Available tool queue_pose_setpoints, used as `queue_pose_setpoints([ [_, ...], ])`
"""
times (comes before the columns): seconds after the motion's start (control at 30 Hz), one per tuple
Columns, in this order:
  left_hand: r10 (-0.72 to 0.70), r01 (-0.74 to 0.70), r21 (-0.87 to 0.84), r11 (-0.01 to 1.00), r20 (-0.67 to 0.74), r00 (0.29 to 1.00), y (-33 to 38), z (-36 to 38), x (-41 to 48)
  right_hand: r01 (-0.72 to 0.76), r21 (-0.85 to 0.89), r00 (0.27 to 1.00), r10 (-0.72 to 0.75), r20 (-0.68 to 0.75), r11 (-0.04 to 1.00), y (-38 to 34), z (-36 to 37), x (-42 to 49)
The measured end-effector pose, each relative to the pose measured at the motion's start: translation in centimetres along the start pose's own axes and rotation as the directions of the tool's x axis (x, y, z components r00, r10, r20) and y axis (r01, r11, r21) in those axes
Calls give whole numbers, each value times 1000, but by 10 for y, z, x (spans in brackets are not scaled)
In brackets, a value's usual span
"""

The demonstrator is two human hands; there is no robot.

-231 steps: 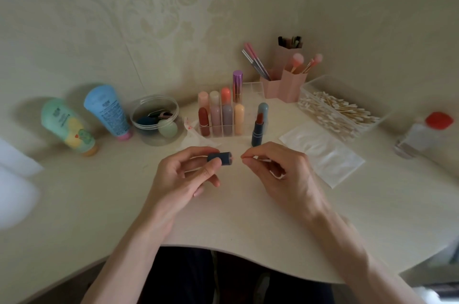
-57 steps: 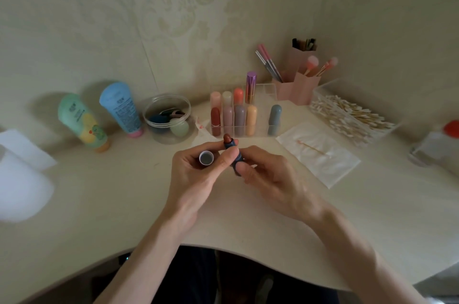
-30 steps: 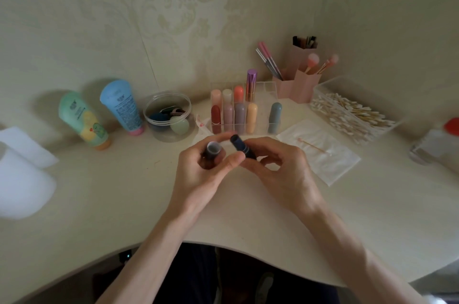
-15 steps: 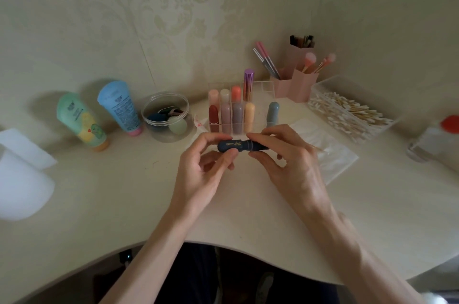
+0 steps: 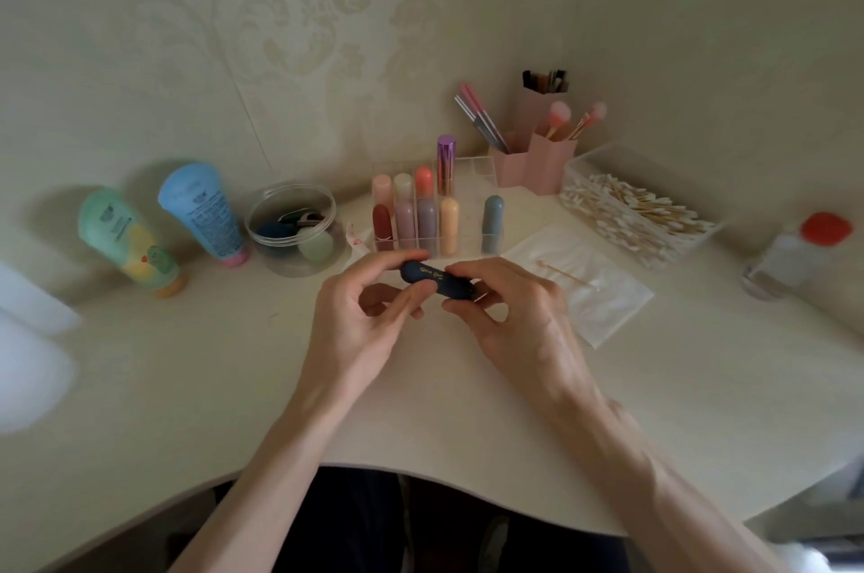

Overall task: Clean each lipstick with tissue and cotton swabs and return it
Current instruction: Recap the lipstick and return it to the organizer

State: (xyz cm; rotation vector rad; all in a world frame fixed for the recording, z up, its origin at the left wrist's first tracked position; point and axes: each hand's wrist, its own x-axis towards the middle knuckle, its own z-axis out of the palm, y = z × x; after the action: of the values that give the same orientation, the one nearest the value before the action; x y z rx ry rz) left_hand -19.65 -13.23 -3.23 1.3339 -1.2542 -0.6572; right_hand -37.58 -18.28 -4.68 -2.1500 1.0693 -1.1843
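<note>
A dark blue lipstick (image 5: 435,278) with gold lettering lies capped and level above the desk, held between both hands. My left hand (image 5: 362,315) pinches its left end with thumb and fingers. Its right end is gripped by my right hand (image 5: 509,315). Behind them a clear organiser (image 5: 481,179) holds several lipsticks upright, among them a grey-blue lipstick (image 5: 493,224). A white tissue (image 5: 594,292) lies to the right with a used cotton swab (image 5: 568,275) on it. A clear box of cotton swabs (image 5: 631,212) stands behind the tissue.
Two tubes, a green tube (image 5: 126,240) and a blue tube (image 5: 205,212), lean at the back left beside a clear jar of sponges (image 5: 292,228). Pink brush holders (image 5: 533,161) stand at the back. A red-capped bottle (image 5: 795,254) is at the right. The desk's curved front edge (image 5: 421,472) is near me.
The cap in my left hand has gone onto the lipstick held in my right. The closed lipstick now tilts slightly, still held at both ends.
</note>
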Motion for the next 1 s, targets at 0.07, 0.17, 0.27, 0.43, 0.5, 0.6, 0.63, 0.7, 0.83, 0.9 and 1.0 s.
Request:
queue_pose_setpoints([
  [0.07, 28, -29, 31, 999, 11, 1000, 5, 1, 7, -24, -9, 1000, 24, -3, 1000, -1, -2, 1],
  [0.17, 111, -110, 88, 990, -5, 994, 13, 5, 23, -44, -82, 999, 41, -30, 996, 2, -6, 2],
  [0.27, 231, -217, 257, 942, -26, 973, 23, 12, 42, -97, -166, 993, 85, -83, 981, 7, -10, 4],
  [0.43, 322, -299, 490, 819, 40, 946, 28, 28, 70, -179, -254, 982, 159, -99, 951, 12, -13, 6],
  [0.5, 342, -307, 574, 759, 49, 938, 25, 33, 77, -194, -277, 980, 173, -98, 941, 12, -13, 6],
  [0.6, 372, -331, 679, 656, 91, 924, 19, 37, 83, -227, -289, 974, 210, -89, 930, 13, -14, 7],
  [0.63, 388, -351, 715, 605, 120, 914, 16, 38, 85, -238, -293, 971, 223, -84, 926, 13, -14, 8],
  [0.7, 407, -374, 758, 535, 157, 900, 13, 40, 87, -251, -301, 968, 238, -79, 920, 12, -14, 8],
  [0.83, 389, -392, 775, 496, 206, 898, 10, 41, 89, -259, -294, 966, 243, -89, 920, 11, -14, 8],
  [0.9, 363, -399, 771, 497, 233, 902, 7, 36, 90, -263, -293, 965, 248, -86, 919, 11, -14, 8],
  [1.0, 358, -389, 770, 505, 223, 907, 4, 28, 90, -261, -302, 965, 253, -66, 917, 10, -14, 8],
])
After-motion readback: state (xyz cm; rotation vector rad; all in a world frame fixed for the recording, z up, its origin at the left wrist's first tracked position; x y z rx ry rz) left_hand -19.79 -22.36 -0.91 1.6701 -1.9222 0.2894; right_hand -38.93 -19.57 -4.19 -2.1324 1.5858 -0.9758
